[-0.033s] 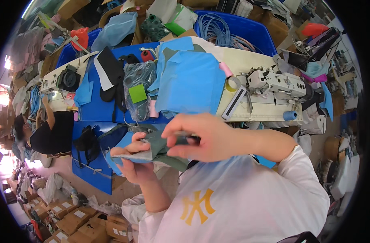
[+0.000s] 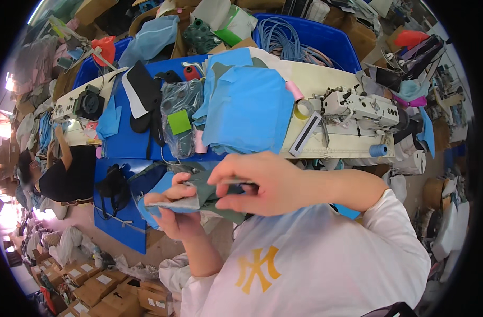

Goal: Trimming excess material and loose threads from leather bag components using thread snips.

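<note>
My left hand (image 2: 180, 222) pinches a folded grey-green cloth piece (image 2: 204, 189) with a pale underside, its thumb below and fingers above. Light blue cloth (image 2: 150, 212) hangs at the left of that hand. Over the right part of the grey-green cloth is my right hand (image 2: 268, 182), fingers curled and thumb bent toward them. A thin greyish thing shows between its fingers, too small and blurred to name. Beyond both hands, a stack of light blue fabric sheets (image 2: 246, 108) lies on the table.
A sewing machine (image 2: 360, 109) stands at right on the cream tabletop (image 2: 310, 148), near a tape roll (image 2: 304, 109) and a pink thread cone (image 2: 294, 91). Blue bins (image 2: 339, 39) stand behind. At far left sits another person (image 2: 69, 171). Cardboard boxes (image 2: 101, 285) fill the lower left floor.
My right hand has shifted slightly downward, and the thin thing in its fingers shows a little more clearly. My left hand and the cloth stay in place.
</note>
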